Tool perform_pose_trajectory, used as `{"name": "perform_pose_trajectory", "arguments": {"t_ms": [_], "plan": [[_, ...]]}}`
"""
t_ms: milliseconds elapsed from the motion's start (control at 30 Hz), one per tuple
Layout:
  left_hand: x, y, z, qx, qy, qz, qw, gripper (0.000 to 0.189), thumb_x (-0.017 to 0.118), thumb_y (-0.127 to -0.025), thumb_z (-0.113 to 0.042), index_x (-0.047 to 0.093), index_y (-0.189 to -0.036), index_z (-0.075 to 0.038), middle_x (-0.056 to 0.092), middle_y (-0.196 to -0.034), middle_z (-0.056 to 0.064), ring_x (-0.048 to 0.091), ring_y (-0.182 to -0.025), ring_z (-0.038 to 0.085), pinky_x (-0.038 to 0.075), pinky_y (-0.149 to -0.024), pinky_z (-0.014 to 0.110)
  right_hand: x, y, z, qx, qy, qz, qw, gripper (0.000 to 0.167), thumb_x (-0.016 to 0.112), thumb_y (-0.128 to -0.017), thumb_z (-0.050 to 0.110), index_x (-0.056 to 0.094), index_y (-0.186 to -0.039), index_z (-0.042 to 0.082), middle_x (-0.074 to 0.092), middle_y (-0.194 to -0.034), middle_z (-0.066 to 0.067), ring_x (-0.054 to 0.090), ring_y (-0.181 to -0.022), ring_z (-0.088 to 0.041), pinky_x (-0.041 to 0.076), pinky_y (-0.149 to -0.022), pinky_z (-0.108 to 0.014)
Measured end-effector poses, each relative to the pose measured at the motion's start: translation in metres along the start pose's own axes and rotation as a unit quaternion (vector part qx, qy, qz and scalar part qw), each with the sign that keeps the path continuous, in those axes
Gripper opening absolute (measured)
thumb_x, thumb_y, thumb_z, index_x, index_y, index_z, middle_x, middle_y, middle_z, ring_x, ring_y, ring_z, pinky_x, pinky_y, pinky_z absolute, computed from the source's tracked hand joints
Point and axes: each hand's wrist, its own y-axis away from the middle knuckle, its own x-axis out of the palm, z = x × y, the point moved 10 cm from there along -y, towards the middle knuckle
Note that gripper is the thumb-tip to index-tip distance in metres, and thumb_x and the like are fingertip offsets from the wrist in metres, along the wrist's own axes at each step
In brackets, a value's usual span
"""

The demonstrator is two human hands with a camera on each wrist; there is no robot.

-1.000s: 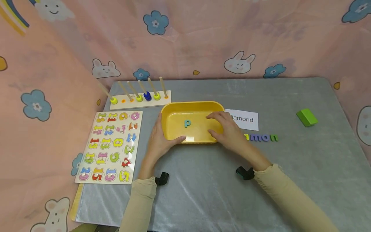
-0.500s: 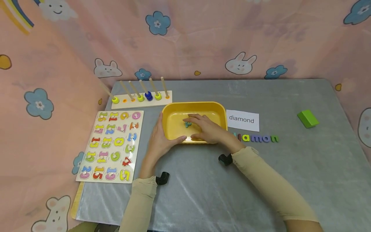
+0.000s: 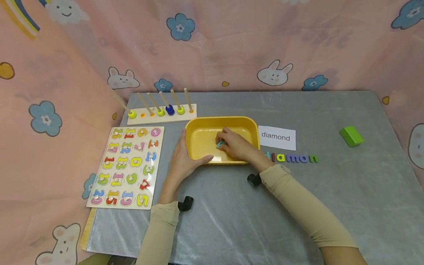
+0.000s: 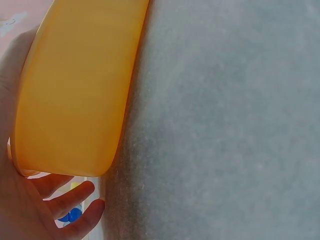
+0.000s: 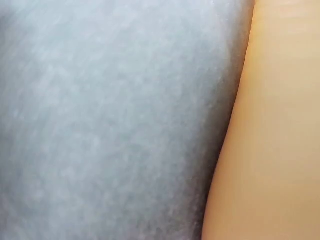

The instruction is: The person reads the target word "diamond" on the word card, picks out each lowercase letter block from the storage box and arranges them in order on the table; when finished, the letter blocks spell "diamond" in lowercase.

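Observation:
A yellow plastic tray (image 3: 201,154) lies on the cloth-covered table in the head view. My left hand (image 3: 182,160) grips its left end, thumb over the near rim and fingers along the outer side; the left wrist view shows those fingers (image 4: 82,220) beyond the tray's end. Inside the tray, my right hand (image 3: 236,146) pinches a teal letter p (image 3: 220,144) between thumb and fingers, which partly cover it. Colourful letters (image 3: 293,158) reading "diamon" stand in a row right of the tray, below a white card (image 3: 277,138) printed "diamond". No right fingers show in the right wrist view.
Left of the tray lies a wooden number puzzle board (image 3: 125,167). Behind that stands a peg counting board (image 3: 162,114) with upright sticks and rings. A green block (image 3: 352,136) sits at the far right. A pink patterned curtain (image 3: 218,44) hangs at the back.
My right hand has moved left and down into the tray and taken hold of the letter p, shifting it slightly right. My left hand has stayed on the tray.

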Motion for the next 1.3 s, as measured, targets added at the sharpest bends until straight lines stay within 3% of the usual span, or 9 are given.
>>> {"name": "perform_pose_trajectory", "arguments": {"t_ms": [200,333,433,567,700,933,1067,1200,1300], "plan": [[0.002,0.001,0.001,0.001,0.0,0.0,1.0,0.14,0.091,-0.071,-0.065,0.006,-0.173,-0.019,0.025,-0.176,0.01,0.033,-0.157,0.035,0.03,-0.128,0.058,-0.001,0.001,-0.007,0.018,-0.018,-0.01,0.9996,0.009,0.07,-0.101,0.005,0.061,-0.1,0.006,0.056,-0.092,-0.008,0.054,-0.086,-0.024,0.045,-0.082,-0.037],[0.003,0.0,0.002,0.001,-0.002,0.0,1.0,0.139,0.09,-0.071,-0.065,0.006,-0.173,-0.019,0.026,-0.175,0.011,0.034,-0.156,0.036,0.03,-0.128,0.059,-0.011,0.009,-0.006,0.019,-0.046,-0.036,0.9981,0.008,0.069,-0.102,0.005,0.067,-0.11,0.005,0.066,-0.098,-0.011,0.058,-0.088,-0.025,0.05,-0.084,-0.037],[0.003,-0.001,0.002,-0.001,-0.006,0.001,1.0,0.139,0.09,-0.071,-0.066,0.006,-0.173,-0.02,0.026,-0.176,0.012,0.034,-0.157,0.037,0.03,-0.127,0.06,-0.024,0.019,-0.003,0.009,-0.068,-0.062,0.9957,0.017,0.068,-0.102,0.003,0.07,-0.119,0.003,0.071,-0.108,-0.014,0.061,-0.088,-0.027,0.053,-0.084,-0.039],[0.004,-0.001,0.002,-0.003,-0.01,0.002,0.9999,0.14,0.09,-0.071,-0.066,0.006,-0.173,-0.021,0.026,-0.175,0.012,0.034,-0.156,0.037,0.03,-0.127,0.06,-0.044,0.038,-0.002,-0.001,-0.095,-0.099,0.9906,0.019,0.069,-0.101,0.003,0.073,-0.12,0.0,0.074,-0.113,-0.015,0.064,-0.092,-0.027,0.056,-0.086,-0.041],[0.004,-0.001,0.001,-0.004,-0.01,0.003,0.9999,0.14,0.09,-0.07,-0.066,0.006,-0.173,-0.021,0.026,-0.176,0.011,0.034,-0.157,0.036,0.029,-0.127,0.06,-0.065,0.064,-0.01,-0.006,-0.116,-0.148,0.9821,0.021,0.071,-0.101,0.007,0.073,-0.12,0.001,0.075,-0.11,-0.013,0.064,-0.095,-0.023,0.054,-0.087,-0.033],[0.003,-0.001,-0.001,-0.001,-0.004,0.002,1.0,0.141,0.091,-0.07,-0.065,0.004,-0.173,-0.024,0.025,-0.176,0.011,0.034,-0.156,0.036,0.029,-0.127,0.061,-0.103,0.121,-0.044,0.016,-0.1,-0.217,0.9708,0.022,0.07,-0.101,0.005,0.072,-0.123,0.001,0.073,-0.103,-0.012,0.056,-0.091,-0.006,0.043,-0.08,-0.015],[0.003,-0.001,0.001,-0.003,-0.004,0.004,1.0,0.14,0.09,-0.071,-0.066,0.003,-0.173,-0.026,0.025,-0.176,0.01,0.035,-0.155,0.036,0.029,-0.127,0.06,-0.119,0.154,-0.074,0.058,-0.085,-0.24,0.9652,0.022,0.071,-0.101,0.005,0.071,-0.122,0.0,0.074,-0.103,-0.018,0.055,-0.089,0.006,0.04,-0.078,-0.013],[0.003,0.0,0.003,-0.005,-0.002,0.005,1.0,0.14,0.09,-0.071,-0.065,0.001,-0.172,-0.027,0.024,-0.176,0.011,0.035,-0.155,0.036,0.029,-0.127,0.06,-0.133,0.183,-0.106,0.1,-0.053,-0.281,0.9531,0.021,0.074,-0.097,0.001,0.071,-0.117,-0.004,0.073,-0.1,-0.024,0.053,-0.087,0.015,0.038,-0.075,-0.011],[0.002,0.001,0.003,-0.007,-0.003,0.003,1.0,0.14,0.09,-0.071,-0.066,0.001,-0.172,-0.028,0.024,-0.176,0.01,0.035,-0.154,0.035,0.029,-0.127,0.06,-0.141,0.205,-0.131,0.139,-0.037,-0.303,0.9421,0.021,0.075,-0.096,0.0,0.072,-0.115,-0.007,0.071,-0.095,-0.015,0.05,-0.083,0.017,0.039,-0.072,-0.007]]}}
